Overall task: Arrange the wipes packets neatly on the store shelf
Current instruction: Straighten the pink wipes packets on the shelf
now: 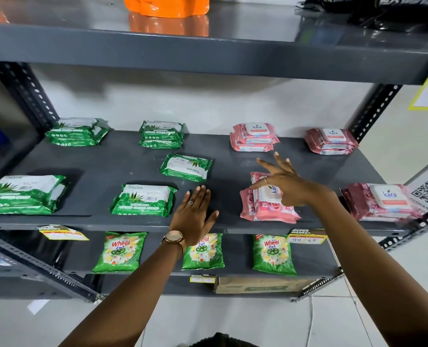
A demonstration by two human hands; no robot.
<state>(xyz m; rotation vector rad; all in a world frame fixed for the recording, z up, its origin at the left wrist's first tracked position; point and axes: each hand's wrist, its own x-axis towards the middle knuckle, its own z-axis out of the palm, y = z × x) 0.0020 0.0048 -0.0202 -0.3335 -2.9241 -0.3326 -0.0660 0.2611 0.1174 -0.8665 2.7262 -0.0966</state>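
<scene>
Head view: grey metal shelf spans the frame; upper shelf above carries an orange pack and black packs, both cut off by the top edge. Lower shelf holds three green Wheel detergent pouches; the middle one is partly hidden behind the left wrist.

Green Origami wipes packets: front-left stack, front-centre packet, one packet lying turned and askew mid-shelf, two stacks at the back and. Print on the back ones too small to read.

Pink Kara wipes packets: two back stacks and, front-right stack blurred at the frame edge, front-centre stack skewed, partly covered by the right hand.

Left hand: flat, fingers together, grip spread, holding nothing, just right of the front-centre Origami packet. Watch on that wrist.

Right hand: fingers splayed above the skewed Kara stack, thumb at its lid; contact uncertain, nothing clamped.

Price tag reads 99 / 45.
</scene>
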